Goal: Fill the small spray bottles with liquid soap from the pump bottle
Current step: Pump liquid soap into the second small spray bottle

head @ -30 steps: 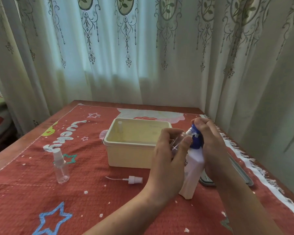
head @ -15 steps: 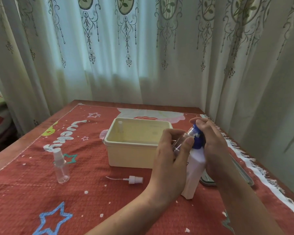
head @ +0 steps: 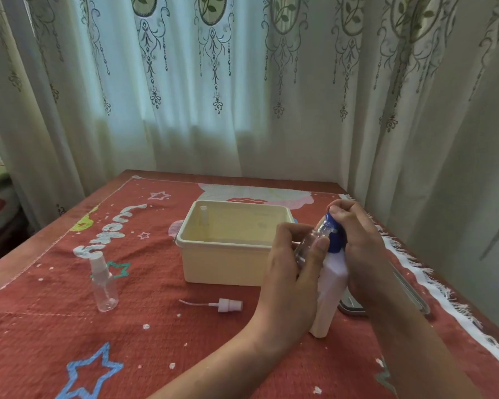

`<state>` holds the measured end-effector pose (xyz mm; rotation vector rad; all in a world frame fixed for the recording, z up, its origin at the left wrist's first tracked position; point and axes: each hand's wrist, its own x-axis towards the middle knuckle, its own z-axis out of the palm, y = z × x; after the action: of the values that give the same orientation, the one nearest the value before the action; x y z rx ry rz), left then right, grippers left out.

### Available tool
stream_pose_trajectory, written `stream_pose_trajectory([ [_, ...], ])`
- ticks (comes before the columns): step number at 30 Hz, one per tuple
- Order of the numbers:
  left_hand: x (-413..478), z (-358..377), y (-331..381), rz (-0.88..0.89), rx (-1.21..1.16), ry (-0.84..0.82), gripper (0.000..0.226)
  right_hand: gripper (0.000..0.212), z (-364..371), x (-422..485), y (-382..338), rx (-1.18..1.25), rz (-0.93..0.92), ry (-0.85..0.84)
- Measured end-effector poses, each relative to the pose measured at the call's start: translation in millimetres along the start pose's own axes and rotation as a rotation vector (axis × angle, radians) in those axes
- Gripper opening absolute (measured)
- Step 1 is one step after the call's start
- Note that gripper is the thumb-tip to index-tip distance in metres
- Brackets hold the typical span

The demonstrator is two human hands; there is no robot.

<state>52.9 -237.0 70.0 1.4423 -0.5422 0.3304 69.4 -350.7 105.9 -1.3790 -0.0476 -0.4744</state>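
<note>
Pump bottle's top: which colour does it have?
The pump top is blue, the bottle body white, in the head view.

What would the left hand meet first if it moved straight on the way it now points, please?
Most likely the blue pump head, just past the small spray bottle that the left hand holds; depth is unclear.

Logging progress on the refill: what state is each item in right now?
held spray bottle: uncapped, tilted, mouth at pump spout, gripped by left hand
pump bottle: upright, right hand gripping its blue head
second spray bottle: upright, capped, looks empty
spray head: loose, lying on the cloth
tub: open, no lid on
</note>
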Motion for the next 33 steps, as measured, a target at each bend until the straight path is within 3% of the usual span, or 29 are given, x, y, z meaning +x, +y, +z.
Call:
stream_pose_trajectory([
  [3,0.0,0.6,1.8,-0.004,-0.012,0.007,0.010,0.009,0.2,-1.2,-0.5,0.037,0.007,-0.012],
  [7,3.6,-2.9,5.4,-0.002,-0.031,-0.015,0.009,0.025,0.2,-2.8,1.2,-0.022,0.004,0.020],
  [12,-0.3,-0.6,1.7,0.005,-0.009,-0.001,0.010,0.009,-1.7,0.7,1.5,-0.031,0.002,0.014],
  [16,-0.6,-0.4,0.6,0.003,-0.006,0.002,0.011,0.010,-2.3,0.4,3.2,-0.047,-0.010,0.013],
  [20,3.0,-3.5,4.6,0.005,-0.016,-0.020,0.010,0.024,-1.9,-1.5,3.1,-0.012,0.023,0.006],
  [24,0.1,-1.6,1.5,0.003,0.013,-0.010,0.010,0.011,-2.9,1.6,3.8,-0.066,-0.018,0.013],
  [33,2.9,-5.0,8.1,-0.016,-0.049,-0.035,0.011,0.017,-3.4,-1.9,2.9,-0.014,0.008,0.002],
])
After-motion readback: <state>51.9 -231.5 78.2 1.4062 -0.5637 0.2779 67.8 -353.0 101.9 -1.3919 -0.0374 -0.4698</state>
